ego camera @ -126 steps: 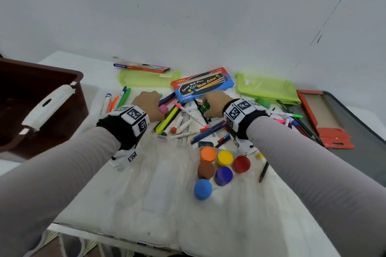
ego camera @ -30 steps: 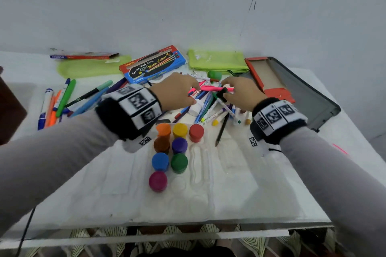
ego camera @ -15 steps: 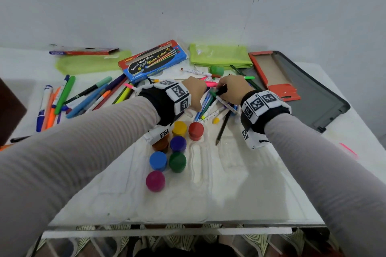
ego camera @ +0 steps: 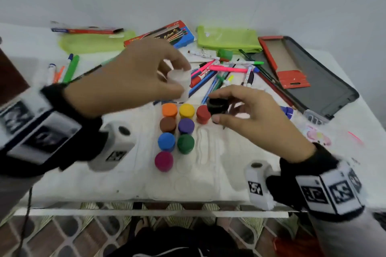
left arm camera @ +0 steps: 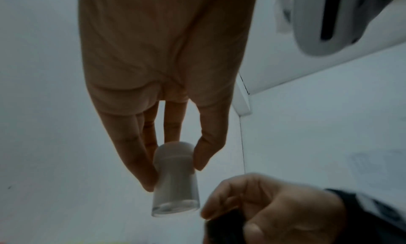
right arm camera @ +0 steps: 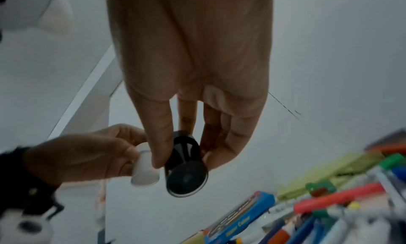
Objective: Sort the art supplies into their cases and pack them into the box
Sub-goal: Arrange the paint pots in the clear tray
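Note:
My left hand (ego camera: pixel 146 77) pinches a white paint pot (ego camera: pixel 179 81) by its sides above the table; the same white pot (left arm camera: pixel 175 180) shows between thumb and fingers in the left wrist view. My right hand (ego camera: pixel 246 115) grips a black paint pot (ego camera: pixel 218 105) just right of the red pot, and that black pot (right arm camera: pixel 185 168) is held by fingertips beside the white pot (right arm camera: pixel 145 169). Several coloured paint pots (ego camera: pixel 177 129) stand in a clear plastic tray (ego camera: pixel 117 173). Loose pens and markers (ego camera: pixel 219 73) lie behind them.
At the back lie a blue watercolour box (ego camera: pixel 167 36), two green pouches (ego camera: pixel 227 38), a red pencil pack (ego camera: pixel 87 31) and an open black-and-red case (ego camera: pixel 309 75) at right. More markers (ego camera: pixel 66 69) lie at left; the brown box corner (ego camera: pixel 10 81) is at far left.
Both hands have lifted out of the marker pile toward me, the left now holding a white pot and the right a black pot. The view has shifted closer.

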